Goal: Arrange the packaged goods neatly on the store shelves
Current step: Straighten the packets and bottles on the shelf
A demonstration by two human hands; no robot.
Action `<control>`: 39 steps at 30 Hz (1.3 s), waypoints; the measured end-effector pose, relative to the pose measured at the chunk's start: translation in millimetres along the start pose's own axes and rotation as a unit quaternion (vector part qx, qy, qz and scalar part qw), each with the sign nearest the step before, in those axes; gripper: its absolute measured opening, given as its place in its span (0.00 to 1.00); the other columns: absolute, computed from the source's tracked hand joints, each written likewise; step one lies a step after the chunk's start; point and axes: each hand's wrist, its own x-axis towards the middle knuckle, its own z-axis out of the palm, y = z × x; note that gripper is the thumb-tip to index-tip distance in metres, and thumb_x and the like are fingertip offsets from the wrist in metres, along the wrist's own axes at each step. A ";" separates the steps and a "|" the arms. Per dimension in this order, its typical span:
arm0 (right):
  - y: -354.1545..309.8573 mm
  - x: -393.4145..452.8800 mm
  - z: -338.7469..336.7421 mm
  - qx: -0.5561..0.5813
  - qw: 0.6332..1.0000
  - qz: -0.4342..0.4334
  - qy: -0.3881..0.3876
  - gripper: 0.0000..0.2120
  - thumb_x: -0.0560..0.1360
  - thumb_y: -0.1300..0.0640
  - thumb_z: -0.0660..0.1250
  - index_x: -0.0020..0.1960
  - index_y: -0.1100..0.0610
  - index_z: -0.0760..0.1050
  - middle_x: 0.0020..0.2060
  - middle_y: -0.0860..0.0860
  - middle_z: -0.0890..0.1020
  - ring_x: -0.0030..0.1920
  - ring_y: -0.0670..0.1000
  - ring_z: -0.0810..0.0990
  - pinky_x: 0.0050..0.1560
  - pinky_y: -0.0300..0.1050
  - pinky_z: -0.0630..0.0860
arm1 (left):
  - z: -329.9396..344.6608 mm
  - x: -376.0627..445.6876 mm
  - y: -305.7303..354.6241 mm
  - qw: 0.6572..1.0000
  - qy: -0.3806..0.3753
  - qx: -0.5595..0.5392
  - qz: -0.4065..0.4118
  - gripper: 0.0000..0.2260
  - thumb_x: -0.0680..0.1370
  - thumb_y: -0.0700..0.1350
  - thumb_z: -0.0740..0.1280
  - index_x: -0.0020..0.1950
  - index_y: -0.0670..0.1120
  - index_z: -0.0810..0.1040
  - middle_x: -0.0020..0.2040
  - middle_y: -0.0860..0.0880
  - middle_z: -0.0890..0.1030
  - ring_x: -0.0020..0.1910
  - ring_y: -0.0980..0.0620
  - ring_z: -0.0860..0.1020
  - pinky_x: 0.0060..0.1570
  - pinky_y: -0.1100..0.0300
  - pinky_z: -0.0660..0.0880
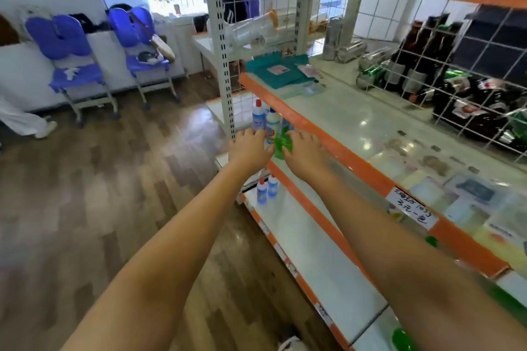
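Both my arms reach forward under the orange-edged middle shelf (pixel 328 139). My left hand (pixel 249 147) and my right hand (pixel 305 151) hold a green bottle (pixel 282 144) between them, fingers curled round its sides. Just behind it stand white and blue bottles (pixel 263 118) with red caps on the same lower level. Two more white and blue bottles (pixel 267 189) stand on the bottom shelf (pixel 313 239) below my hands.
Flat packets (pixel 467 202) and a handwritten price tag (pixel 412 208) sit on the middle shelf; teal packets (pixel 279 71) lie at its far end. Dark bags (pixel 470 94) sit behind a wire grid. Blue chairs (pixel 74 65) stand on the wooden floor at left.
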 end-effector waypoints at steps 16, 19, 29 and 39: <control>12.4 176.6 28.6 0.031 0.998 0.030 -0.048 0.22 0.80 0.49 0.55 0.71 0.56 0.65 0.67 0.57 0.69 0.67 0.60 0.65 0.63 0.53 0.65 | 7.7 159.4 -19.3 1.000 -0.007 -0.004 -0.014 0.20 0.80 0.53 0.56 0.70 0.47 0.69 0.68 0.43 0.71 0.67 0.43 0.67 0.63 0.50 0.66; 14.0 195.9 43.3 0.030 0.996 0.037 -0.074 0.23 0.80 0.47 0.56 0.71 0.58 0.64 0.68 0.58 0.68 0.67 0.60 0.64 0.64 0.53 0.64 | 19.7 182.3 -33.1 0.999 -0.041 0.001 -0.020 0.20 0.81 0.53 0.55 0.70 0.46 0.69 0.68 0.43 0.71 0.66 0.42 0.67 0.62 0.50 0.66; 0.2 295.4 59.3 0.046 0.991 0.123 -0.037 0.23 0.80 0.50 0.55 0.72 0.56 0.62 0.70 0.58 0.65 0.70 0.60 0.61 0.67 0.54 0.61 | 17.9 291.6 -76.8 0.993 -0.070 0.040 0.082 0.20 0.80 0.56 0.57 0.69 0.48 0.69 0.69 0.44 0.69 0.68 0.42 0.66 0.65 0.45 0.66; 0.7 348.2 82.6 0.030 0.968 0.247 0.006 0.23 0.80 0.50 0.56 0.71 0.58 0.63 0.69 0.59 0.66 0.69 0.60 0.63 0.66 0.55 0.63 | 45.2 381.9 -83.2 0.974 -0.119 0.035 0.192 0.21 0.80 0.55 0.57 0.71 0.48 0.67 0.70 0.43 0.67 0.69 0.40 0.64 0.67 0.45 0.62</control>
